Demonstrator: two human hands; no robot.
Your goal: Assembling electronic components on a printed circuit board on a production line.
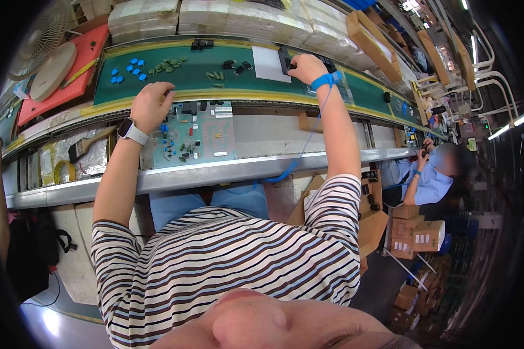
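My left hand (151,107), with a watch on its wrist, hovers over the upper left of a circuit board (206,129). Its thumb and fingers are drawn together in a pinch; a small dark bit shows at the tips, too small to name. The board sits on the rail track and carries blue, black, white and green parts. Farther off on the right, my right hand (306,67) wears a blue wrist strap (326,80) with a coiled cord. Its fingers close at a dark piece (285,60) beside a white sheet (266,63); the fingers partly hide that piece.
On the green bench strip lie blue disc parts (116,75), green disc parts (170,64) and small black parts (243,67). A brush (90,144) lies left of the board. A metal rail (215,167) runs along the front. A co-worker (434,174) sits at the right.
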